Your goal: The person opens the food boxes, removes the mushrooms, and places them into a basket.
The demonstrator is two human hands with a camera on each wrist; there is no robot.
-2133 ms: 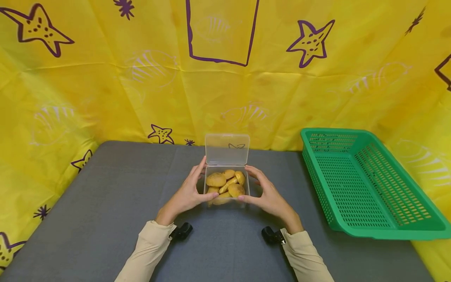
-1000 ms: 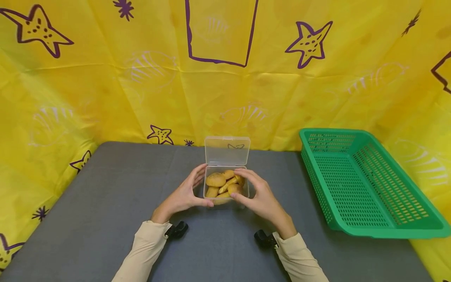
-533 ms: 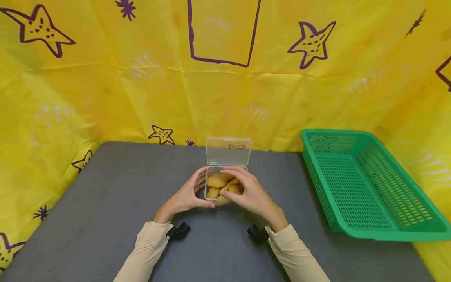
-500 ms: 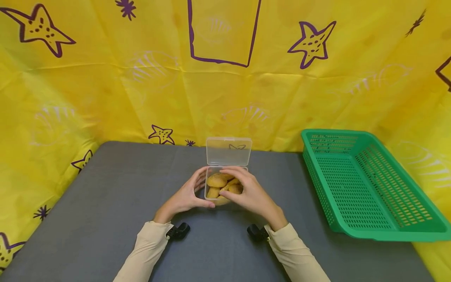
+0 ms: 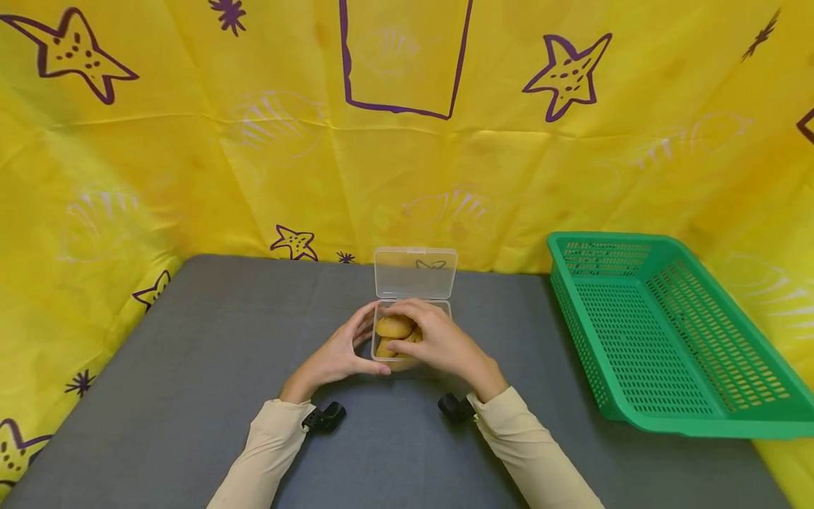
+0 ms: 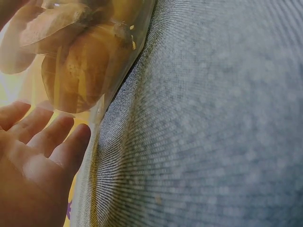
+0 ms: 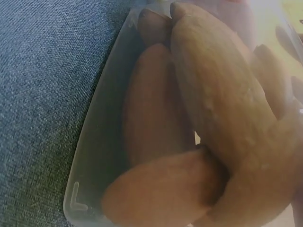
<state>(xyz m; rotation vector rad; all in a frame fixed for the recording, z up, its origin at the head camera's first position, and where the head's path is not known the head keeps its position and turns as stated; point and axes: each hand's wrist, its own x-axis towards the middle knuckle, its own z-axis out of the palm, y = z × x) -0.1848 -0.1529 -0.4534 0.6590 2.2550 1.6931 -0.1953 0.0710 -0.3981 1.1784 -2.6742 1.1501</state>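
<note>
Bright, even light is filling the head view, setting the yellow backdrop [image 5: 375, 162] glowing, while faint, soft shadows are lying on the gray tabletop [image 5: 242, 332]. In the 2 wrist views, glare is bleaching the edges — left side in the left, upper right in the right — and milky haze is softening the clear box [image 7: 78, 189].

My right hand [image 5: 441, 346] covers some mushrooms [image 5: 394, 326] and part of the clear box [image 5: 374, 338], so I can't tell if it pinches any. The left wrist view cuts off my left hand [image 5: 337, 357], and the gray cloth [image 6: 203, 94] there looks blurry. The green basket [image 5: 699, 426] has a corner running off the head view's right edge.
</note>
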